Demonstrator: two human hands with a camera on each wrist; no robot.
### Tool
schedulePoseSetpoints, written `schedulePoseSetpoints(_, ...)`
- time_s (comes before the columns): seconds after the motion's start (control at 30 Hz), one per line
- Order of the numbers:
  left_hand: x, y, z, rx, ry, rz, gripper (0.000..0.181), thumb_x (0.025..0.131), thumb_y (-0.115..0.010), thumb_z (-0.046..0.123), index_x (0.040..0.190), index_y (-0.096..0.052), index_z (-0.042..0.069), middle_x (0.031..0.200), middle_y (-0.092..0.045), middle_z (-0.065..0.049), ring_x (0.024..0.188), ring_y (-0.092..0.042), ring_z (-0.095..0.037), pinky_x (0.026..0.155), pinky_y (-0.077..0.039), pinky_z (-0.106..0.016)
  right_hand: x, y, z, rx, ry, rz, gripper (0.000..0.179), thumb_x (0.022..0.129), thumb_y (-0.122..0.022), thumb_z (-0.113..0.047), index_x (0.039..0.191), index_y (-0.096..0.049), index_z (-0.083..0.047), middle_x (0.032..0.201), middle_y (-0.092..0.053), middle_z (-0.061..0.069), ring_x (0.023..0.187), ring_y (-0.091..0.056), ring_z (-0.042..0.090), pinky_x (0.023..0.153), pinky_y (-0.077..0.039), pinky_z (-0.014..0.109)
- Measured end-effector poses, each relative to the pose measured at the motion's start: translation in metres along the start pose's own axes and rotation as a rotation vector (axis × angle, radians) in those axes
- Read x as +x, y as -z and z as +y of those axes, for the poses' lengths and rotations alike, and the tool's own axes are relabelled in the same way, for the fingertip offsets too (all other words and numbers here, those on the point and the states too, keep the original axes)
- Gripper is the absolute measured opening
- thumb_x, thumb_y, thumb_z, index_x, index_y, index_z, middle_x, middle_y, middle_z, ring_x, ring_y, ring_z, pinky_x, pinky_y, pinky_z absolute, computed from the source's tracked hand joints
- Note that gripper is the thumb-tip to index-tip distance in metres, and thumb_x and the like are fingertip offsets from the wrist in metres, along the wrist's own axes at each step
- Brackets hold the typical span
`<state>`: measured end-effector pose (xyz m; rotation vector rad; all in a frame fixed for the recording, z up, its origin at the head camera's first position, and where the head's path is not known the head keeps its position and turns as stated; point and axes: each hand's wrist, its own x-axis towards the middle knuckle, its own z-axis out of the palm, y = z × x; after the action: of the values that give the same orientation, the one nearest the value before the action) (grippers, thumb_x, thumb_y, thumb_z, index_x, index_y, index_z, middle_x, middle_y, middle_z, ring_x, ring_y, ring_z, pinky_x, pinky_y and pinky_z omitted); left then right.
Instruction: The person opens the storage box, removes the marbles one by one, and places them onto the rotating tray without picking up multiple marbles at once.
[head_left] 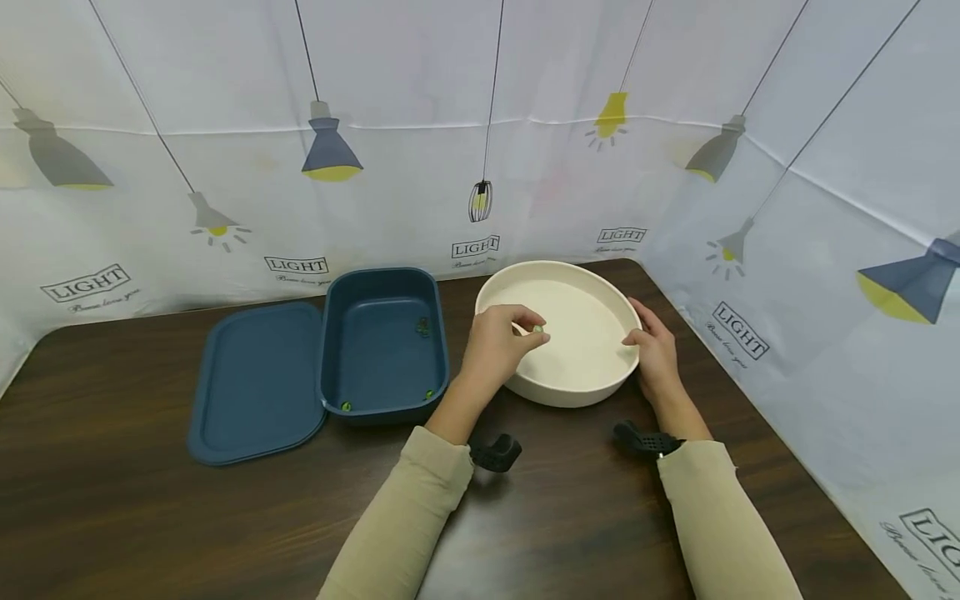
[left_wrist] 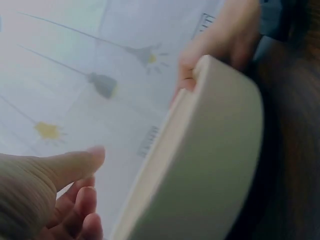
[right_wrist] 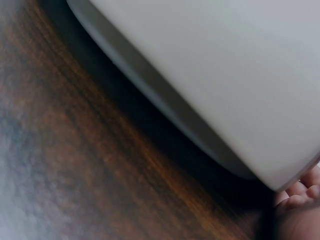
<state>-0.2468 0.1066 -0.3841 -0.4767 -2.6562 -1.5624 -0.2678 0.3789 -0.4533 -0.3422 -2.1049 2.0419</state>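
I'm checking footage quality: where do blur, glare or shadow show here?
Head view: mostly sharp, with pale glare on the table; left wrist view: hazy, the printed lamp soft-edged; right wrist view: blurry, with dark shadow under the bowl.

- We log a dark brown wood-grain table (head_left: 135, 400), stretching well to the left of the left hand (head_left: 495, 335); rounded far corner just beyond the right hand (head_left: 657, 348).
- White sheet (head_left: 420, 75) as backdrop beyond both hands; we see it turn and run along the table edge, right of the right hand.
- Horizontal crease (head_left: 420, 127) across it, beyond the hands.
- Prints we note: blue lamp (head_left: 332, 154) beyond and left of the left hand, yellow bulb (head_left: 611, 117) beyond the gap between hands, "LIGHT" label (head_left: 739, 329) right of the right hand.
- Light: we spot pale sheen (head_left: 555, 533) on the table, nearer than both hands.
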Motion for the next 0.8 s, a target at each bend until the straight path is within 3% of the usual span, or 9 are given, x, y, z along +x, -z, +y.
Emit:
schedulePoseSetpoints(0.17, 0.008, -0.017, -0.005, 0.057, 0.032, -0.003, 0.018, 0.089, -0.078, 0.016, 0.107, -0.079, 0.013, 0.1, -0.075, -0.002, 0.086, -0.068, -0.016, 0.072, -0.055, -0.027, -0.001, -0.003, 0.001, 0.008, 0.017, 0.001, 0.077, 0.083, -0.039, 0.014, 0.156, -0.039, -0.012, 0.167, -0.029, 0.007, 0.154, -0.029, 0.021, 0.121, -0.034, 0.031)
schedulePoseSetpoints(0.33, 0.019, -0.028, -0.006, 0.202, 0.045, -0.006, 0.017, 0.089, -0.079, 0.022, 0.105, -0.079, 0.018, 0.102, -0.077, 0.002, 0.095, -0.07, -0.016, 0.083, -0.056, -0.032, -0.001, -0.004, 0.001, 0.03, 0.032, 0.004, 0.077, 0.083, -0.039, 0.015, 0.156, -0.039, -0.008, 0.166, -0.03, 0.009, 0.154, -0.029, 0.02, 0.123, -0.031, 0.034)
schedulePoseSetpoints(0.6, 0.029, -0.045, -0.009, 0.47, 0.131, -0.059, 0.014, 0.089, -0.078, 0.034, 0.102, -0.079, 0.03, 0.096, -0.076, 0.012, 0.083, -0.069, -0.01, 0.069, -0.053, -0.031, -0.002, -0.003, 0.003, 0.045, 0.029, 0.011, 0.077, 0.082, -0.039, 0.016, 0.156, -0.04, -0.009, 0.166, -0.032, 0.008, 0.153, -0.031, 0.02, 0.123, -0.031, 0.037)
schedulePoseSetpoints(0.8, 0.032, -0.049, -0.007, 0.548, 0.16, -0.095, 0.011, 0.089, -0.078, 0.034, 0.1, -0.078, 0.032, 0.094, -0.075, 0.013, 0.083, -0.069, -0.012, 0.07, -0.054, -0.033, -0.001, -0.001, 0.001, 0.022, 0.027, 0.019, 0.076, 0.083, -0.04, 0.015, 0.156, -0.039, -0.008, 0.165, -0.033, 0.008, 0.152, -0.033, 0.021, 0.122, -0.033, 0.036)
